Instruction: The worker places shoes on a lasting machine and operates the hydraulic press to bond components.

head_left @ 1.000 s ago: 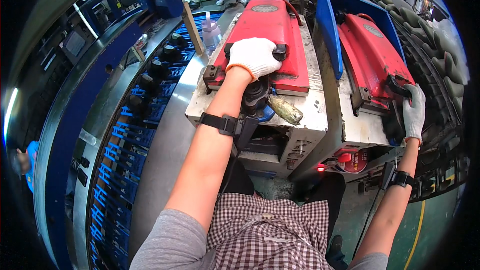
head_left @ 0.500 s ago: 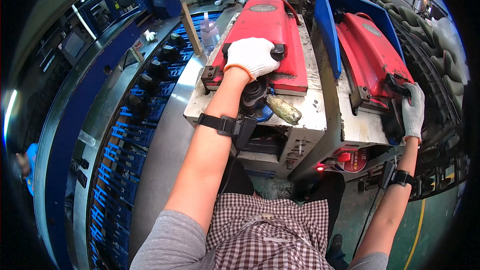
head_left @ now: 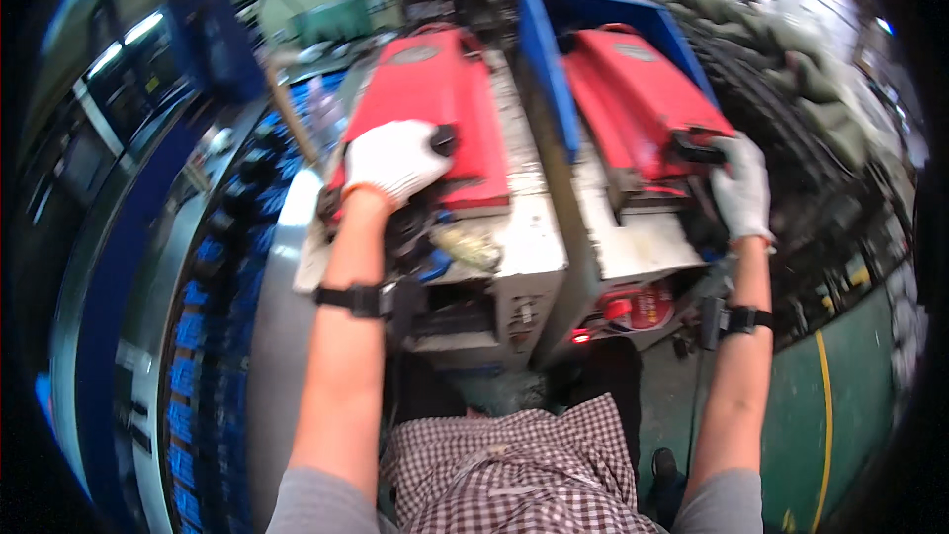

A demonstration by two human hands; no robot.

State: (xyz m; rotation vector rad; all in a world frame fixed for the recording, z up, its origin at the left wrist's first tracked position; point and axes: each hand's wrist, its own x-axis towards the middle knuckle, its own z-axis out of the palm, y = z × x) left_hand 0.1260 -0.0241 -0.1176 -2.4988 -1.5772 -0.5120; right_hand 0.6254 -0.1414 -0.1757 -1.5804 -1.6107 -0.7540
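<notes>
Two red machine covers stand side by side on white machine bodies. My left hand [head_left: 395, 163], in a white knit glove, is closed over the black handle [head_left: 444, 140] at the near end of the left red cover [head_left: 420, 84]; the glove hides most of that handle. On the right red cover [head_left: 643, 89], my right hand [head_left: 741, 183], gloved too, is closed at the right end of its black handle [head_left: 695, 146]. A worn, yellowish-white lump-shaped piece [head_left: 467, 245] sits just below the left cover, blurred. Both wrists wear black straps.
A blue guard [head_left: 550, 69] wraps the back and left side of the right machine. Left lies a metal table [head_left: 272, 326] beside a rack of blue parts [head_left: 188, 366]. Greenish padded shapes [head_left: 811, 79] line the far right. A red light [head_left: 580, 336] glows below.
The whole view has swung to the right, so both machines and my hands sit further left, with blur. Each hand stays on its handle; both covers still look lowered.
</notes>
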